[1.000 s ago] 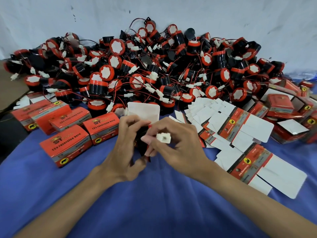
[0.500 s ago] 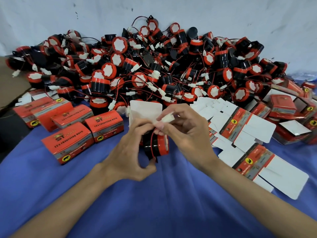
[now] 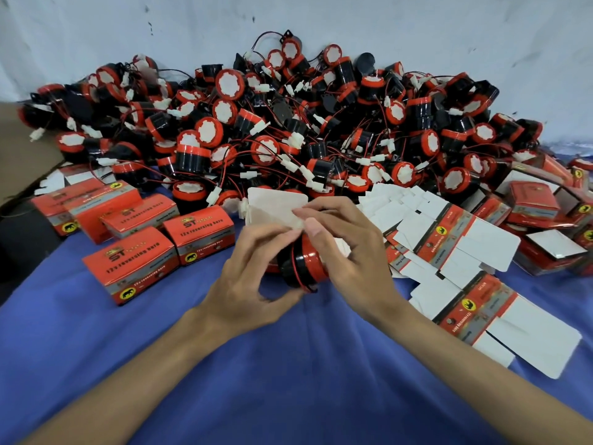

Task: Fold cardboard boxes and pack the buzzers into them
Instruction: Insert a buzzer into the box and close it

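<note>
Buzzer [image 3: 303,264] is clamped between my two hands: left hand [image 3: 253,274] curls round its black end, right hand [image 3: 353,255] round the red end, and the fingertips [image 3: 316,224] of both pinch its white plug [image 3: 298,223] above. Open box [image 3: 272,205] stands just behind my fingers.

One buzzer [image 3: 303,263], a black cylinder with a red band and a thin red wire, lies on its side, held between the left hand [image 3: 247,284] and the right hand [image 3: 353,258], just in front of an open box [image 3: 276,207] whose white flap stands up. Behind it is a big heap of buzzers [image 3: 288,130] with white faces and white connectors. Closed red boxes [image 3: 128,261] stand grouped on the left, and flat red-and-white box blanks [image 3: 465,252] lie overlapped on the right.
</note>
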